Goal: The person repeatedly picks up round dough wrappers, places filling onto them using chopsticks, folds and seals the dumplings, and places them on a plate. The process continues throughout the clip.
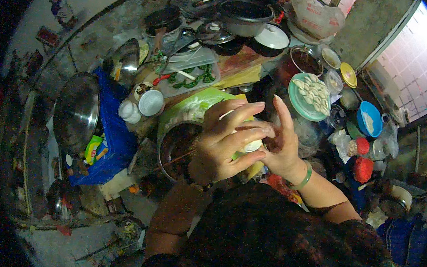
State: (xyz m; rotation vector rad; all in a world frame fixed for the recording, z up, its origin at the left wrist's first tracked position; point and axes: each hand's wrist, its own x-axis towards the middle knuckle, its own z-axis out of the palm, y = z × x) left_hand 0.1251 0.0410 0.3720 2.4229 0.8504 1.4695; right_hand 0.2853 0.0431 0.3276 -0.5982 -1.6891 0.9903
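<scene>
My left hand [228, 138] and my right hand [282, 146] meet in front of my chest around a piece of white dough [252, 147], partly hidden by my fingers. The left hand's fingers curl over it; the right hand, with a green bangle on its wrist, touches it from the other side, its index finger raised. Beneath them lies a green board [204, 101] dusted with flour, with small pale pieces on it. A metal pot [162, 148] stands beside my left hand. Beyond my right hand, a light green plate [295, 98] holds several dumplings.
A clear plastic tray [211, 62] with green vegetables lies beyond the board. White bowls [151, 102] stand to the left. Pots and a lidded pan [272, 36] crowd the back. A blue bowl [376, 116] with white powder and a metal bowl of dark red contents [305, 61] are at the right.
</scene>
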